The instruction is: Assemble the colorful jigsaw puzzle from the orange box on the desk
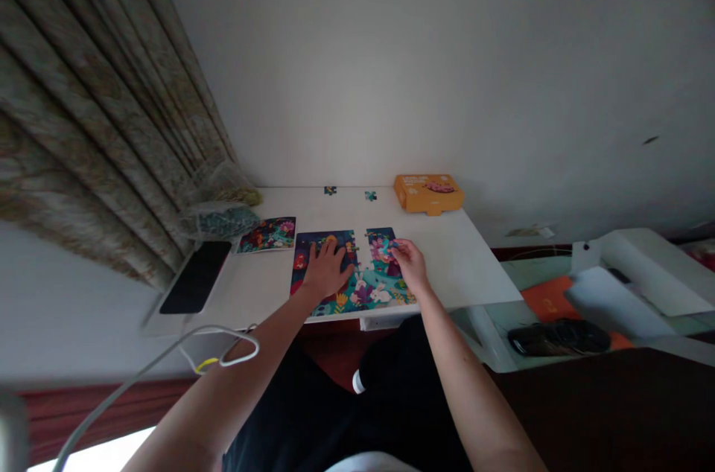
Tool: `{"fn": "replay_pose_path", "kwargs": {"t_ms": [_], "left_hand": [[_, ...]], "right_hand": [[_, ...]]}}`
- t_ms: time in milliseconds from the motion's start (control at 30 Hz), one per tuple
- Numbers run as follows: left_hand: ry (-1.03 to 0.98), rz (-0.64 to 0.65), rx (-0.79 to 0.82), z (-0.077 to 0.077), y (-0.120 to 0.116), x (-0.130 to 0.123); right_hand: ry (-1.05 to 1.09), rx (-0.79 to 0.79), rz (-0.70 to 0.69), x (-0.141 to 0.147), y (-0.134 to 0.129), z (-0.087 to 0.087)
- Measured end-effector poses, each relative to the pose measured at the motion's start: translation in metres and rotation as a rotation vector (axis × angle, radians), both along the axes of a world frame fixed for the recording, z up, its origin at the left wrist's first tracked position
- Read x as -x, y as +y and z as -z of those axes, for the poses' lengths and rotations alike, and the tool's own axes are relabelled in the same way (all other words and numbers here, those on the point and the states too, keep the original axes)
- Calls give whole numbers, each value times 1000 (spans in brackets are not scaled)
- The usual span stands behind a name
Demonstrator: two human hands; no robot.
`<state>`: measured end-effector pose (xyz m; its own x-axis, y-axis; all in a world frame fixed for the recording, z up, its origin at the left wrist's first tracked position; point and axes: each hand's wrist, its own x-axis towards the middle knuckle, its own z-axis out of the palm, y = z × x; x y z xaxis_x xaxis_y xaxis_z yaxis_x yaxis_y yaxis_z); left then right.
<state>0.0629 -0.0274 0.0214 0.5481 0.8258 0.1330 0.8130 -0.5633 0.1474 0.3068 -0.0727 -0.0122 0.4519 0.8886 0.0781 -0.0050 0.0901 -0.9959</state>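
Note:
A colourful jigsaw puzzle (pixel 362 297) with white rabbits and flowers lies near the front edge of the white table. A gap of bare table shows in its upper middle. My left hand (pixel 327 269) rests on the left part with its fingers spread. At the right edge, thumb and fingers of my right hand (pixel 410 262) are pinched on a small puzzle piece, mostly covered by the fingertips. Two loose pieces lie toward the back, a dark puzzle piece (pixel 330 190) and a teal puzzle piece (pixel 371 196). Left of the puzzle is a picture card (pixel 268 234).
An orange puzzle box (pixel 429 194) stands at the table's back right. On the left are a black phone (pixel 196 277) and a clear plastic bag (pixel 219 219) beside the curtain (pixel 94 100). A white cable (pixel 161 356) loops near my left forearm.

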Motion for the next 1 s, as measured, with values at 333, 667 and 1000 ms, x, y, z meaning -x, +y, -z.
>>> {"fn": "replay_pose_path", "kwargs": {"t_ms": [333,667,1000], "left_hand": [[-115,-15,2,9,-8,-8],[-386,73,55,7,-6,-14],[-1222,-209,624,14,-27,-71]], "right_hand": [[102,-19,44,0,-1,-2],[133,23,-4,-4,-3,-15],[286,38,64,25,-17,-38]]}}
